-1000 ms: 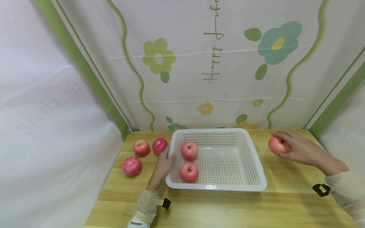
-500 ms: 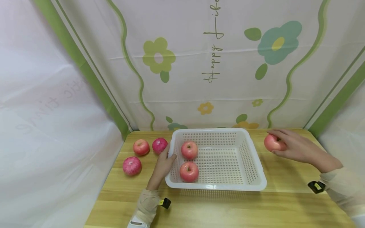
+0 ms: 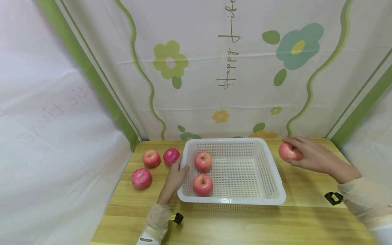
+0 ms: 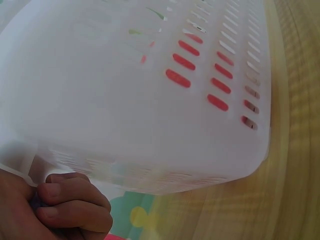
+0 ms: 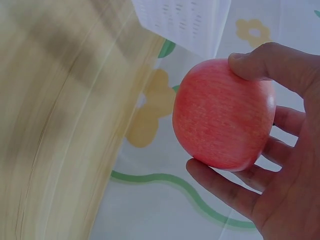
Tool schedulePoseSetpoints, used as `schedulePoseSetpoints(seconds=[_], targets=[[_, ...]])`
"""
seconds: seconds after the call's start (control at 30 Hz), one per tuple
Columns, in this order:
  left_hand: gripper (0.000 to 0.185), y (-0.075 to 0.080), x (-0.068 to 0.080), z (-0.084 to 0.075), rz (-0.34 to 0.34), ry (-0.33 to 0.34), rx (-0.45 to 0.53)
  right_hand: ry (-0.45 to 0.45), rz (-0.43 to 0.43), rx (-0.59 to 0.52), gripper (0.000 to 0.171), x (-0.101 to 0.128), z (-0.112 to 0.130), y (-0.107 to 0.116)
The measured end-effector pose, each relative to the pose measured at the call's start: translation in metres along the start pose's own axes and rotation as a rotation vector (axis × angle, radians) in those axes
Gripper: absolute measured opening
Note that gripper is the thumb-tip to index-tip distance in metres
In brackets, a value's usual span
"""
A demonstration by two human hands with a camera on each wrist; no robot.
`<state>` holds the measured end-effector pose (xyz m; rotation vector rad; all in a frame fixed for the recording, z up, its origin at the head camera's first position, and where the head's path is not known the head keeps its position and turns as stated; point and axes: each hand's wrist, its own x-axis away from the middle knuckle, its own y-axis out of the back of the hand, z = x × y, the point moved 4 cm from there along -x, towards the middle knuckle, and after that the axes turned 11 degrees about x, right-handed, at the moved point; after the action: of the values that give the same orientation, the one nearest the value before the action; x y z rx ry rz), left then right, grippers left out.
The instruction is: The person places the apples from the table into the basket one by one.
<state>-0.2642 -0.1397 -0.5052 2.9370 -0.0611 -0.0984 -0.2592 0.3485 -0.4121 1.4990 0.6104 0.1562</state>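
Observation:
A white slotted basket (image 3: 269,177) stands mid-table with two red apples (image 3: 203,161) (image 3: 202,184) at its left side. My left hand (image 3: 177,173) holds the basket's left rim, fingers curled under the edge (image 4: 70,205). My right hand (image 3: 309,156) grips a red apple (image 3: 288,152) in the air just right of the basket's far right corner; thumb and fingers wrap it (image 5: 222,112).
Three more red apples (image 3: 151,158) (image 3: 171,156) (image 3: 142,178) lie on the wooden table (image 3: 245,221) left of the basket. A flowered cloth backdrop (image 3: 232,75) closes the back and sides.
My right hand has carried its apple leftward and slightly up, closer to the basket's right rim. The left hand and basket have stayed still.

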Motion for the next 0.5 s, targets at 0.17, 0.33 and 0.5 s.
schedulePoseSetpoints(seconds=[0.17, 0.33, 0.5], targets=[[0.07, 0.0, 0.001, -0.002, -0.003, -0.001, -0.006, -0.008, 0.013, -0.017, 0.073, -0.004, 0.005, 0.001], [0.07, -0.001, 0.001, -0.003, -0.002, -0.001, -0.012, -0.016, 0.02, -0.03, 0.072, -0.009, 0.009, 0.002], [0.071, 0.0, 0.0, -0.003, 0.0, 0.002, -0.011, 0.006, -0.006, -0.029, 0.07, -0.016, 0.015, 0.003]])
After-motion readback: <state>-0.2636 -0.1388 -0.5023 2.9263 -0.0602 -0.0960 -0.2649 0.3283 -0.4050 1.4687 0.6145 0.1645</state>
